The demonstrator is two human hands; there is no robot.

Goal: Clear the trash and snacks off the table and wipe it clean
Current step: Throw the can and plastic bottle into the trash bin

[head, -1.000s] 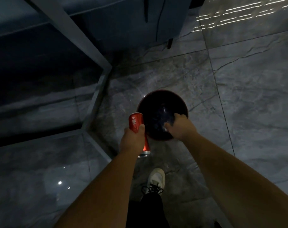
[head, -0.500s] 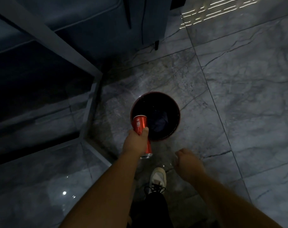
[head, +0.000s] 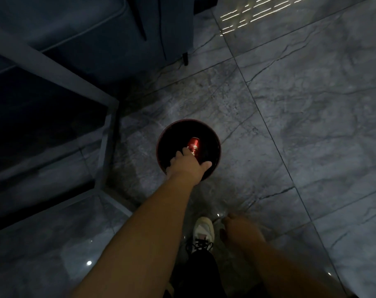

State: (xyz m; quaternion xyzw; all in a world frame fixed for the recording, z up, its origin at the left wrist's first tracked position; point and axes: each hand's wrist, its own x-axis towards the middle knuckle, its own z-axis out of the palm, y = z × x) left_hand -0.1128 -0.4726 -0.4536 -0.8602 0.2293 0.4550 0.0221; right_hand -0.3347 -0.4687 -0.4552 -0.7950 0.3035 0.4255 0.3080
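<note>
A round dark red trash bin (head: 219, 145) stands on the grey marble floor. A red soda can (head: 193, 145) shows inside its mouth, free of any fingers. My left hand (head: 188, 166) hovers over the near side of the bin with fingers and thumb spread and nothing in it. My right hand (head: 240, 231) hangs low by my shoe, fingers loosely curled, holding nothing. The room is dim and the bin's other contents are too dark to make out.
A glass table with a grey metal frame (head: 104, 147) fills the left side, its corner close to the bin. A dark blue sofa (head: 86, 35) stands behind it. My white shoe (head: 203, 229) is on the floor below the bin.
My left hand moved over the bin and let go of the red can, which is now inside the bin. My right hand dropped back from the bin's rim towards my shoe.
</note>
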